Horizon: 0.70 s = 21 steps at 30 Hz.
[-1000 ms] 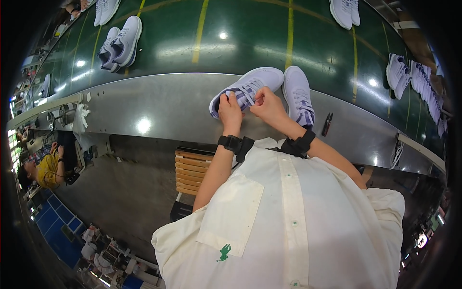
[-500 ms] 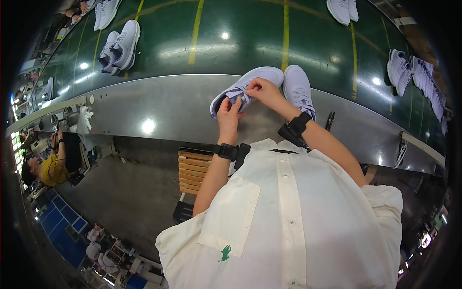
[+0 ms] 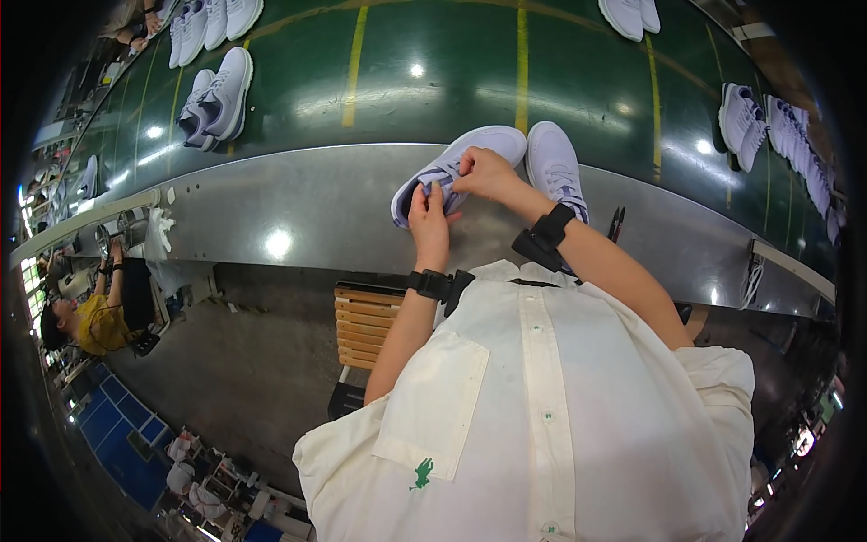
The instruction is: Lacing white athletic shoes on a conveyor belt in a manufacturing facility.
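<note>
A pale lavender sneaker (image 3: 492, 140) lies at an angle on the metal ledge, its dark-lined opening toward me. My left hand (image 3: 429, 221) pinches the top of its tongue (image 3: 428, 183) between thumb and fingers. Over the lacing, the fingers of my right hand (image 3: 490, 176) are closed on what looks like a shoelace; the fingers partly hide the pinch. Just right of it stands a matching sneaker (image 3: 553, 158), laced, toe pointing away, touched by neither hand.
Beyond the metal ledge (image 3: 298, 194) runs a green belt (image 3: 433, 90) with yellow lines, carrying several pairs of sneakers (image 3: 226, 95). A black pen-like tool (image 3: 617, 223) lies right of the shoes. A slatted wooden chair (image 3: 366, 325) stands below; a person in yellow (image 3: 101, 325) sits far left.
The shoes on the belt have shifted left, and another pair has come into view at the upper left. My right hand has moved slightly left and down over the lacing; my left hand keeps its pinch.
</note>
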### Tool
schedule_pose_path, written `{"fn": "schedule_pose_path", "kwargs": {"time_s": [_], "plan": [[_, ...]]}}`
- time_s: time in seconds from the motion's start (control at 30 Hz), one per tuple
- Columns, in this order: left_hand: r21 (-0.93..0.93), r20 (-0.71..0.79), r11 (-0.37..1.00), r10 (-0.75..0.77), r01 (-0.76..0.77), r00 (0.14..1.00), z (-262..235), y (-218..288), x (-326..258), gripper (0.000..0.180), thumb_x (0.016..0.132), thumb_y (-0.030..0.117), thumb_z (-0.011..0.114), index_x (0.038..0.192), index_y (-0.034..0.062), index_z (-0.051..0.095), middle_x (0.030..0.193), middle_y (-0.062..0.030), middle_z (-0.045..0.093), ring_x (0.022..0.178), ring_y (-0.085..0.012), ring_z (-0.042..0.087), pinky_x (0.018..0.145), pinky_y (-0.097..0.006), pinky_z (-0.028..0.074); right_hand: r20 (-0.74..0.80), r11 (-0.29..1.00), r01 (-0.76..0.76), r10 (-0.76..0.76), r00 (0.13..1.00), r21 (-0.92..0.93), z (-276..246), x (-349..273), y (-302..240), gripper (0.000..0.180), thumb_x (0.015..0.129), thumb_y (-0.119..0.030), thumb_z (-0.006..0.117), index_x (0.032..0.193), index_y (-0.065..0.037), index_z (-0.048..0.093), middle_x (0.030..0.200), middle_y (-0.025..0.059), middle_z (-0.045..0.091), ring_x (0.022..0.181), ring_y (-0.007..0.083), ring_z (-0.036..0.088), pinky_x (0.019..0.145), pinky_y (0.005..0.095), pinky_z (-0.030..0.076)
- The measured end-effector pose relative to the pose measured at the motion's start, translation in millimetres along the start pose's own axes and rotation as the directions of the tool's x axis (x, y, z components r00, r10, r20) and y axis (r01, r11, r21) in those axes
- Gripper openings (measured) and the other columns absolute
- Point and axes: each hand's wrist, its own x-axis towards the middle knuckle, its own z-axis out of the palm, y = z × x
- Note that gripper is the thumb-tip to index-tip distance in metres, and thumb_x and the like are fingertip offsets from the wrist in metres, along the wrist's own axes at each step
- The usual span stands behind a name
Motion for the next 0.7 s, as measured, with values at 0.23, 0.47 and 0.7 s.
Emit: {"fn": "schedule_pose_path", "kwargs": {"time_s": [0.23, 0.47, 0.7], "plan": [[-0.011, 0.082, 1.0, 0.01, -0.009, 0.997, -2, 1, -2, 0.028, 0.092, 0.028, 0.047, 0.109, 0.0064, 0.051, 0.1, -0.0039, 0.056, 0.089, -0.0125, 0.056, 0.062, -0.027, 0.054, -0.258, 0.903, -0.102, -0.01, 0.966, -0.418, 29, -16, -26, 0.039, 0.06, -0.028, 0.069, 0.085, -0.003, 0.055, 0.092, 0.0173, 0.054, 0.084, 0.033, 0.056, 0.069, 0.0382, 0.046], [0.027, 0.044, 1.0, -0.007, 0.006, 0.999, -1, 2, -2, 0.03, 0.092, 0.029, 0.047, 0.112, 0.0064, 0.049, 0.102, -0.0051, 0.055, 0.09, -0.0135, 0.056, 0.063, -0.027, 0.054, -0.085, 0.999, -0.011, 0.007, 0.996, -0.047, 4, -2, 1, 0.044, 0.055, -0.026, 0.072, 0.089, -0.003, 0.056, 0.082, 0.0152, 0.057, 0.08, 0.0272, 0.057, 0.067, 0.0333, 0.048], [0.024, 0.037, 0.999, -0.027, 0.026, 0.999, 2, 2, -4, 0.034, 0.092, 0.029, 0.048, 0.116, 0.0046, 0.047, 0.103, -0.0061, 0.054, 0.09, -0.0135, 0.055, 0.061, -0.027, 0.054, -0.182, 0.981, -0.075, 0.042, 0.982, -0.178, 13, -11, -15, 0.045, 0.056, -0.022, 0.074, 0.089, -0.001, 0.052, 0.086, 0.0137, 0.054, 0.075, 0.0259, 0.055, 0.065, 0.0337, 0.046]]}}
